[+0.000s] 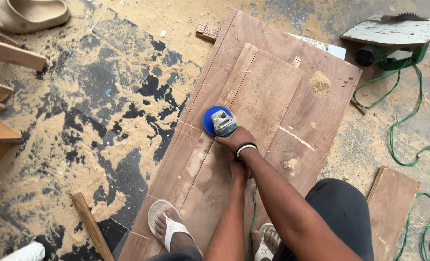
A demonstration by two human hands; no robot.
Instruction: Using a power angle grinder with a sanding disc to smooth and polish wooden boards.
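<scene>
**Grinder on the wooden door panel**

Your right hand (235, 138) is wrapped over the head of the angle grinder (222, 123), fingers curled tight around its grey housing. Its blue sanding disc (209, 117) lies flat on the wooden door panel (273, 96), near the panel's left edge. Your left hand (239, 170) sits just behind, low on the tool's body under your right forearm; you cannot tell how its fingers lie, as they are hidden. Both feet in white sandals (169, 227) stand on the panel's near end. A green cable (403, 121) runs over the sawdust-covered floor (79, 121) to a table saw (394, 34) at upper right. A small sawdust heap (320, 83) rests on the panel.
</scene>
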